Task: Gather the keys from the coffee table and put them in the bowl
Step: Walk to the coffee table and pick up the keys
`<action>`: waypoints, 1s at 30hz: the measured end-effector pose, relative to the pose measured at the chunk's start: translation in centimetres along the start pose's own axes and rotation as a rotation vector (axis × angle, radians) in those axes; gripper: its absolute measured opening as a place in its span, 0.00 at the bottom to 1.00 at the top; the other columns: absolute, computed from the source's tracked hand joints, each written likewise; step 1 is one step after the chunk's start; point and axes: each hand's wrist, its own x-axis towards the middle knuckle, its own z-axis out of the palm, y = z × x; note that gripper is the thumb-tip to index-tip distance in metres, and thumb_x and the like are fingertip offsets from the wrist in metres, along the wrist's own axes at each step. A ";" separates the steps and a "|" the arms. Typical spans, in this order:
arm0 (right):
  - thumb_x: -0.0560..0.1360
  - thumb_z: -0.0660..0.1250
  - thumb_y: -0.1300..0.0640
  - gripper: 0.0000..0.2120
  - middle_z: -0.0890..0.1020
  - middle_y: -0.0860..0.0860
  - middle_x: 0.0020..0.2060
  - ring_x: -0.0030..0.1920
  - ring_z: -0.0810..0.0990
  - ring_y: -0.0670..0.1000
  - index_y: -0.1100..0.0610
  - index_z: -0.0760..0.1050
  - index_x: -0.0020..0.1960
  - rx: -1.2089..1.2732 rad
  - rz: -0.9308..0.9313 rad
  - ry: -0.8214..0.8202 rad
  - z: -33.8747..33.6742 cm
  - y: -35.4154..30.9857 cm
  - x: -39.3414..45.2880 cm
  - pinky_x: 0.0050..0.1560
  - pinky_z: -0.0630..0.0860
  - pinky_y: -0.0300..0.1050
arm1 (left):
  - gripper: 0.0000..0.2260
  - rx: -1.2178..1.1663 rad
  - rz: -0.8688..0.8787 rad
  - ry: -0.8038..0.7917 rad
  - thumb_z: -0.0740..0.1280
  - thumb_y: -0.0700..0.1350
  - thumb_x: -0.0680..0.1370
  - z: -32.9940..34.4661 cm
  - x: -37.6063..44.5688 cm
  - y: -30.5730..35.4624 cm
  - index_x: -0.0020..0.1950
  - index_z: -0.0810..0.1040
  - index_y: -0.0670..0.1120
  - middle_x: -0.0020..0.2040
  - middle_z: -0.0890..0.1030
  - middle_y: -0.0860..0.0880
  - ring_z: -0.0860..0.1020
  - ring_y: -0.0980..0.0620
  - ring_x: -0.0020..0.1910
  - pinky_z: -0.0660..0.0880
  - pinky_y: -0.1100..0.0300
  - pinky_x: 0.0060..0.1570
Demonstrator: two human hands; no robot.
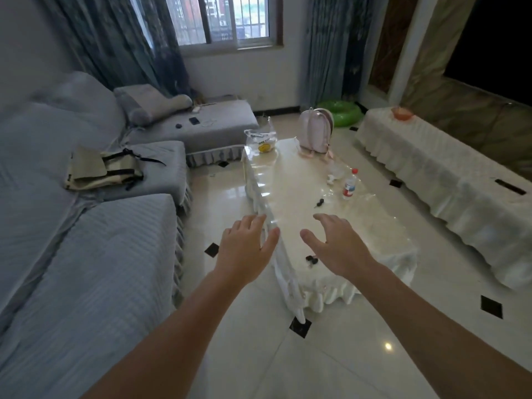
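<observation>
Head view: small dark, seemingly black keys lie under empty, spread hands.

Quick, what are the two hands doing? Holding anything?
Left hand: open, fingers spread, holding nothing.
Right hand: open, holding nothing, above the small dark keys.

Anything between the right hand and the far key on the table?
No. In the head view, only bare tabletop lies between the right hand and the far key.

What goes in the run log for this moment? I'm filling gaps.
stage: reaching | left hand: open, empty | right hand: open, empty | near keys, far keys: on coffee table | bowl: on side bench
</observation>
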 end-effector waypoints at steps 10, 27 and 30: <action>0.77 0.57 0.36 0.31 0.73 0.52 0.69 0.69 0.66 0.54 0.54 0.66 0.72 0.031 0.075 0.034 2.1 1.1 12.0 0.65 0.66 0.51 | 0.27 -0.026 0.107 -0.052 0.51 0.61 0.80 1.8 12.9 -4.1 0.74 0.65 0.47 0.71 0.71 0.47 0.71 0.48 0.67 0.69 0.49 0.65; 0.77 0.59 0.39 0.30 0.73 0.55 0.69 0.68 0.69 0.56 0.56 0.65 0.73 0.159 0.114 -0.084 6.8 8.1 33.9 0.64 0.68 0.54 | 0.27 0.048 -0.001 -0.139 0.53 0.61 0.81 9.6 32.4 -6.1 0.75 0.63 0.47 0.70 0.73 0.47 0.71 0.48 0.66 0.69 0.50 0.64; 0.77 0.59 0.39 0.30 0.72 0.54 0.69 0.68 0.69 0.56 0.56 0.65 0.73 0.163 0.122 -0.087 6.7 9.0 36.8 0.65 0.68 0.54 | 0.26 0.057 0.024 -0.140 0.52 0.61 0.81 10.3 35.4 -5.9 0.73 0.66 0.47 0.70 0.73 0.47 0.71 0.48 0.66 0.70 0.50 0.64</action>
